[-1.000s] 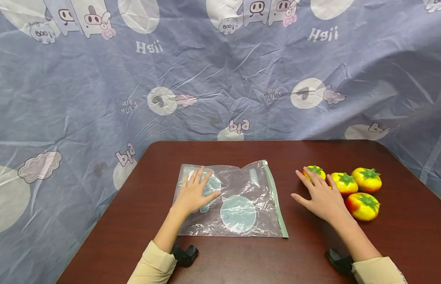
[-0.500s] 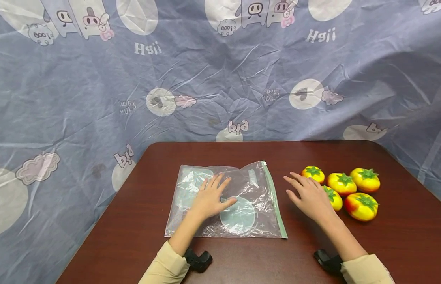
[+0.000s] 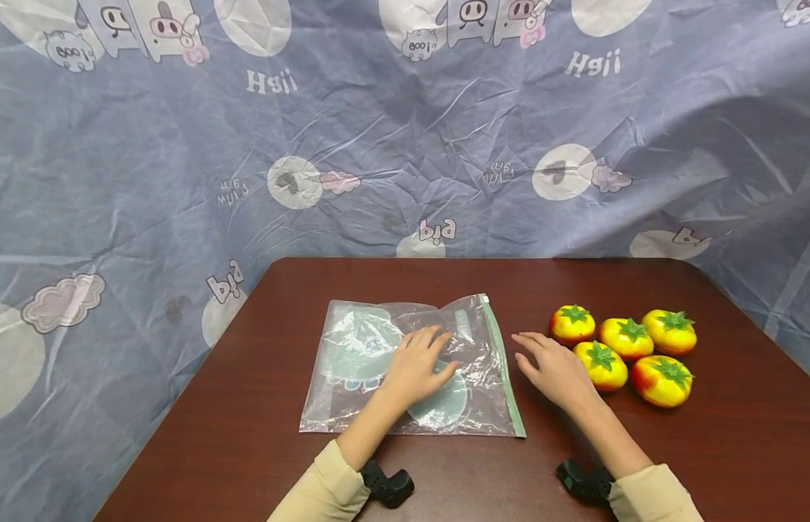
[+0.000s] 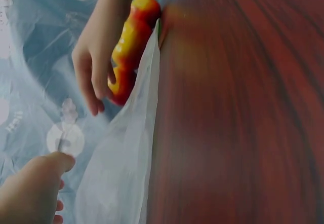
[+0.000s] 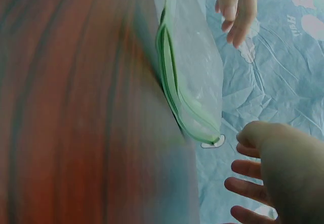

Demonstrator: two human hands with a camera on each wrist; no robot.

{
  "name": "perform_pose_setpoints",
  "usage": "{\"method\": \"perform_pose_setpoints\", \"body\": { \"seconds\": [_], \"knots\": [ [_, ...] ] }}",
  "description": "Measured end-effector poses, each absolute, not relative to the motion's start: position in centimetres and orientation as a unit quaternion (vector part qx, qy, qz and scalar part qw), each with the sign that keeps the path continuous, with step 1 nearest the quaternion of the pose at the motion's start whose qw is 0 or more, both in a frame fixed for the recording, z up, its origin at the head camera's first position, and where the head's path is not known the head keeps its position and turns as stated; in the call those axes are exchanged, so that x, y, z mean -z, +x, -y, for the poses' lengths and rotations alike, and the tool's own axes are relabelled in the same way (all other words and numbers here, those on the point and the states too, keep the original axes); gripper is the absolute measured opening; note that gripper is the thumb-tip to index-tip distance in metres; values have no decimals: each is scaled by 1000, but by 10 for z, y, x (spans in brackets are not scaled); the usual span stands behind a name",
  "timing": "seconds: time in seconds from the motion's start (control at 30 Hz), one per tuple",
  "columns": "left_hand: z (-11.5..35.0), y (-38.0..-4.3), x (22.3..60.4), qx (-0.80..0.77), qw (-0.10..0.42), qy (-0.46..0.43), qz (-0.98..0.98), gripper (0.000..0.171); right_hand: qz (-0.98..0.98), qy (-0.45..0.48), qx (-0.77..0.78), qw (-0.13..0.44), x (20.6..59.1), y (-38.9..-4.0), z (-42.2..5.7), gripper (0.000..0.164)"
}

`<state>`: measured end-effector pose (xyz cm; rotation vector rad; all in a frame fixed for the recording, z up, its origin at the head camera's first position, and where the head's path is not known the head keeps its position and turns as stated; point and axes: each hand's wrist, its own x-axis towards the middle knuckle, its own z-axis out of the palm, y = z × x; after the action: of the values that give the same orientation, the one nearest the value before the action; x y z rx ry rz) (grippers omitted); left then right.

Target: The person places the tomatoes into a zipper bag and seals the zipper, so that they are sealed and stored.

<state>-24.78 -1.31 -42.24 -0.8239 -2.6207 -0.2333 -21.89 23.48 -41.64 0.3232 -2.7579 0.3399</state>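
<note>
A clear plastic zipper bag (image 3: pixel 359 348) with pale green prints lies flat on the table, its green zipper edge (image 3: pixel 502 366) facing right. My left hand (image 3: pixel 414 370) hovers over the middle of the bag, fingers relaxed and apart. Just right of the zipper edge, my right hand (image 3: pixel 555 373) is held above the table with loosely bent fingers and nothing in them. In the right wrist view the bag's green-lined mouth (image 5: pixel 169 67) gapes slightly. Several yellow-red toy persimmons (image 3: pixel 600 366) with green leafy tops sit together beyond my right hand.
The dark red-brown table (image 3: pixel 248 406) has rounded far corners. Behind it hangs a blue-grey printed cloth (image 3: pixel 378 130). Black wrist cameras (image 3: pixel 388 487) are strapped under both wrists.
My left hand has moved right, from the bag's left part to its middle. My right hand has drawn left from the persimmons toward the zipper edge. Bag and persimmons stay in place.
</note>
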Motion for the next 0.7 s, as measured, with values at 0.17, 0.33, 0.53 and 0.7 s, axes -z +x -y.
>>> {"method": "perform_pose_setpoints", "body": {
  "seconds": [0.17,0.33,0.53,0.7],
  "knots": [
    [1,-249,429,97,222,-295,924,42,974,104,-135,148,423,-222,-232,34],
    [-12,-248,434,102,246,-295,918,38,975,97,-148,134,428,-224,-230,32],
    [-25,-247,438,110,240,-289,920,37,974,84,-172,123,434,-227,-230,33],
    [-32,-244,439,121,234,-279,924,39,971,77,-192,119,437,-227,-230,34]
  ]
}}
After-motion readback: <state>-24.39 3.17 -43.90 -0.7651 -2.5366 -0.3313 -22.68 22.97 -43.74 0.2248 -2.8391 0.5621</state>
